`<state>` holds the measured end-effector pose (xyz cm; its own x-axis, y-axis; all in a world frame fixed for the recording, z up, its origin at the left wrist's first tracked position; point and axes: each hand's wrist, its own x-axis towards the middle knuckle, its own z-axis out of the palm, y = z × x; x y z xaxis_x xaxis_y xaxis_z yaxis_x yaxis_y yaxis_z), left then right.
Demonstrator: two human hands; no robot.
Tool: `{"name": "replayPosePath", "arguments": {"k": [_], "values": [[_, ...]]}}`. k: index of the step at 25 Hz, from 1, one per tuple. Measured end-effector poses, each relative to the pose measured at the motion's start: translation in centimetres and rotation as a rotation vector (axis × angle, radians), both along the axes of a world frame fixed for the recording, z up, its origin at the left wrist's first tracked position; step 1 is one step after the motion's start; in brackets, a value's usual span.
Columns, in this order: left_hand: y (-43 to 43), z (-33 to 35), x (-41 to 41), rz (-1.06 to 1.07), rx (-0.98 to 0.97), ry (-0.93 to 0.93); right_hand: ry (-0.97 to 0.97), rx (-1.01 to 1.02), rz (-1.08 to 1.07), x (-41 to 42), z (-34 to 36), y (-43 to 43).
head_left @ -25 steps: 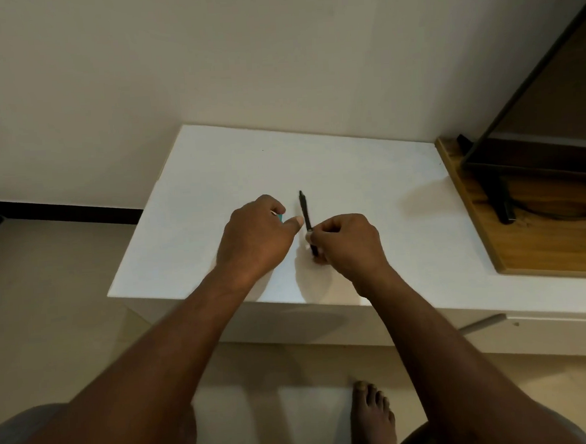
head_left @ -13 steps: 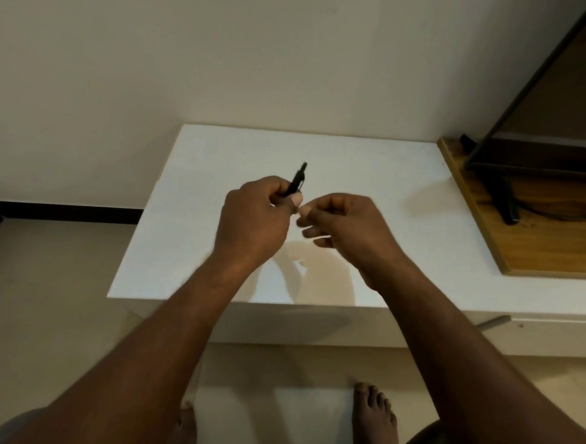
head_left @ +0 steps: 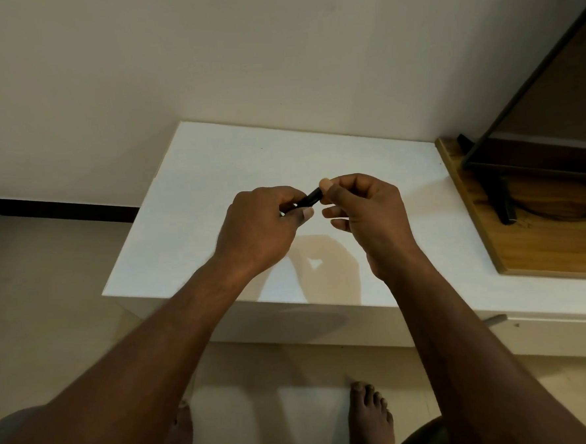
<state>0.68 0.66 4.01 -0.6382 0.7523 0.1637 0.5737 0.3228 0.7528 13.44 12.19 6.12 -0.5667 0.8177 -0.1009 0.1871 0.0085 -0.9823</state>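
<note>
we grip the pen (head_left: 309,198) in our left hand (head_left: 262,225) above the table (head_left: 213,171) so our right hand (head_left: 362,207) can pinch its end, probably to twist it.

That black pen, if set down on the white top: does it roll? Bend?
Probably stiff: the black pen looks straight between the left hand and right hand. Likely light, since fingers alone pinch it. It is slim and seemingly round, so it may roll on the flat white table.

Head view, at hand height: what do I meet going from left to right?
skirting → left hand → pen → right hand → wooden board
</note>
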Motion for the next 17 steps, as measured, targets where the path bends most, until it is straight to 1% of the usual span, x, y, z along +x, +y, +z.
{"name": "replayPosePath", "arguments": {"k": [8, 17], "values": [[0.23, -0.20, 0.05, -0.013, -0.037, 0.005, -0.053, 0.121, -0.088, -0.06, -0.15, -0.07], [0.53, 0.05, 0.25, -0.033, -0.047, -0.015, -0.043, 0.154, -0.141, -0.03, -0.07, -0.15]]}}
